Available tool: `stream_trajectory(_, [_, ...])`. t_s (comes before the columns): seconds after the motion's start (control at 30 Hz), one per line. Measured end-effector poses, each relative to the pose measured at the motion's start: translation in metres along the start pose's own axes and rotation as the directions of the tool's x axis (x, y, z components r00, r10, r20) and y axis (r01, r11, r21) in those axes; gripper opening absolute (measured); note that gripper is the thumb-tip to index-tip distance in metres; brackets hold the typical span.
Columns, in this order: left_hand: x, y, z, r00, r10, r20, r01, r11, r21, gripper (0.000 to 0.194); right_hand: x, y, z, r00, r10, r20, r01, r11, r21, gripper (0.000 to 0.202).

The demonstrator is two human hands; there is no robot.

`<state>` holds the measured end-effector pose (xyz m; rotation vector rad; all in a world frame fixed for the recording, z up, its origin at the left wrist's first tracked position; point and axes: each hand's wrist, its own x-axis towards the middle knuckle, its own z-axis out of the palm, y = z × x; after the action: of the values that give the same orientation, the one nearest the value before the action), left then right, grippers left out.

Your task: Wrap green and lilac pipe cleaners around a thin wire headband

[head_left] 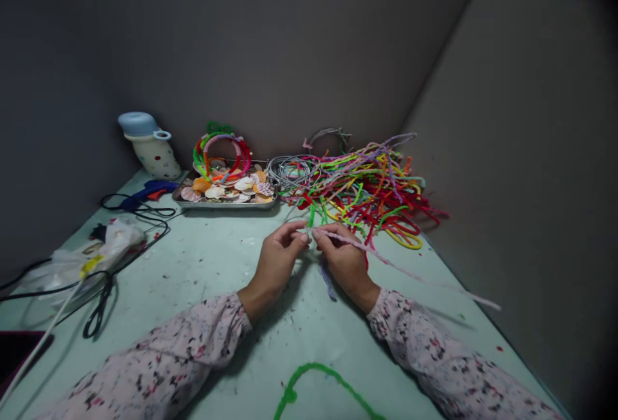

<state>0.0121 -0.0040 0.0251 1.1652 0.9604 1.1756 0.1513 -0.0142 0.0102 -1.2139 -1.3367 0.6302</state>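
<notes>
Near the middle of the table, my left hand (277,256) is closed in a pinch, its fingertips on the end of a small piece with a green part (311,216). Close beside it, my right hand (345,262) pinches a long pale pink pipe cleaner (410,273), whose free end stretches out to the right over my wrist. A short lavender pipe cleaner (328,283) hangs below, between the hands. The exact join at the fingertips is too small to make out. A curved green pipe cleaner (323,368) lies at the front edge.
Behind my hands stands a metal tray (226,206) of shells with colourful rings (246,149) on it. Piled pipe cleaners (376,181) and coiled wire (292,172) are at the back right. A bottle (153,149), glue gun (149,193), plastic bag (120,239) and black cables (99,314) are left.
</notes>
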Motion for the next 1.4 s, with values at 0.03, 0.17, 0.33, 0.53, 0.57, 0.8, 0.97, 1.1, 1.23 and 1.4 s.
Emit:
stream_trajectory(0.03, [0.0003,-0.0001,0.0000,1.000,-0.008,0.009,0.008,1.000,-0.012,0.040,-0.0003,0.0006,0.0000,1.000,-0.015,-0.011,0.015,1.000,-0.010,0.016])
stream_trajectory(0.17, [0.0012,-0.0010,-0.0004,0.999,-0.046,0.014,0.046,0.999,-0.023,0.042,0.0001,0.0024,-0.0006,0.998,-0.055,-0.043,0.054,0.998,-0.038,0.015])
stream_trajectory(0.33, [0.0012,0.0006,-0.0001,0.999,-0.047,0.016,0.047,0.999,-0.007,0.031,0.0013,0.0033,-0.0011,0.996,-0.074,-0.047,0.072,0.996,-0.045,0.016])
stream_trajectory(0.53, [0.0017,0.0024,0.0005,1.000,-0.027,-0.001,0.027,1.000,0.006,0.028,0.0010,0.0038,-0.0009,0.997,-0.058,-0.047,0.055,0.997,-0.063,0.018])
stream_trajectory(0.57, [0.0017,0.0023,0.0005,0.999,-0.032,-0.003,0.032,0.999,0.002,0.029,0.0009,0.0039,-0.0011,0.997,-0.059,-0.045,0.056,0.996,-0.066,0.019])
stream_trajectory(0.8, [0.0017,0.0024,0.0008,1.000,-0.003,-0.024,0.004,0.999,0.047,0.030,0.0004,0.0033,-0.0024,0.997,-0.075,-0.030,0.072,0.993,-0.093,0.018])
stream_trajectory(0.97, [0.0014,0.0053,0.0011,0.998,0.033,-0.045,-0.027,0.990,0.139,0.027,0.0002,0.0039,-0.0016,0.994,-0.101,-0.029,0.097,0.990,-0.106,0.017])
stream_trajectory(1.1, [0.0017,0.0055,0.0005,0.996,0.067,-0.055,-0.054,0.975,0.215,0.025,0.0002,0.0042,-0.0019,0.992,-0.121,-0.025,0.118,0.987,-0.109,0.016])
stream_trajectory(1.23, [0.0021,0.0047,-0.0001,0.992,0.107,-0.062,-0.085,0.954,0.289,0.023,-0.0002,0.0032,-0.0024,0.989,-0.147,-0.031,0.143,0.982,-0.123,0.015])
stream_trajectory(1.4, [0.0016,0.0043,-0.0005,0.985,0.159,-0.071,-0.128,0.937,0.324,0.023,-0.0005,0.0009,-0.0027,0.984,-0.176,-0.025,0.170,0.974,-0.148,0.014])
